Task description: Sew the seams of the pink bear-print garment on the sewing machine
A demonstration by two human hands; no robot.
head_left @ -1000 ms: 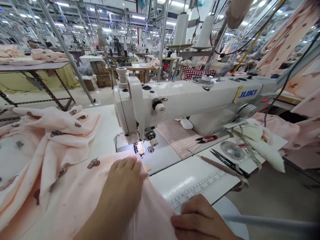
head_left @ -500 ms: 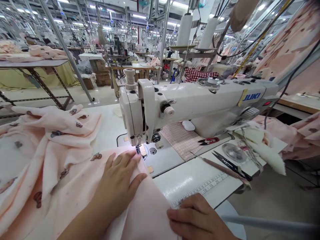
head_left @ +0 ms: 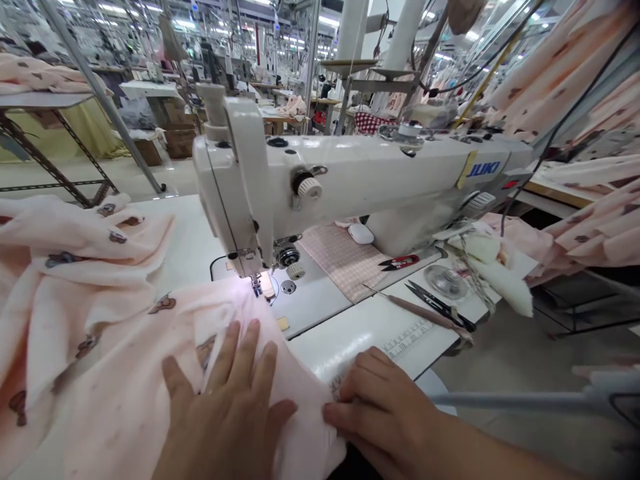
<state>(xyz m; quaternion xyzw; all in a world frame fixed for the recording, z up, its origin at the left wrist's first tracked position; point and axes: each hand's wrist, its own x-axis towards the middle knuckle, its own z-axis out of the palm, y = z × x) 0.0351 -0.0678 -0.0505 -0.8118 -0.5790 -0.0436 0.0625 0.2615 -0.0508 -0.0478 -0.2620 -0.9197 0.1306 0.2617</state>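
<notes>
Flat, fingers spread: left hand (head_left: 227, 413) presses palm-down on the fabric (head_left: 130, 373), gripping nothing, just weight on the cloth in front of the machine (head_left: 350, 180). Right hand (head_left: 385, 413) sits curled at the fabric's right edge, fingertips (head_left: 333, 415) on the hem; can't tell if it actually pinches the cloth or only pushes against it.

Fabric is pink with small printed figures. It runs from under my hands up to the presser foot (head_left: 257, 285) at the machine's head, and its bulk lies bunched left of the machine.

Right of the needle area, under the machine's arm: checked cloth (head_left: 345, 260), red snips (head_left: 400, 261) on its far edge. Further right of the machine's bed: scissors (head_left: 437, 305) and a thin rod-like tool (head_left: 415, 312) lying just beside them, near the printed ruler (head_left: 407, 340) on the table (head_left: 360, 333). Thread cones (head_left: 350, 27) stand behind the machine.
</notes>
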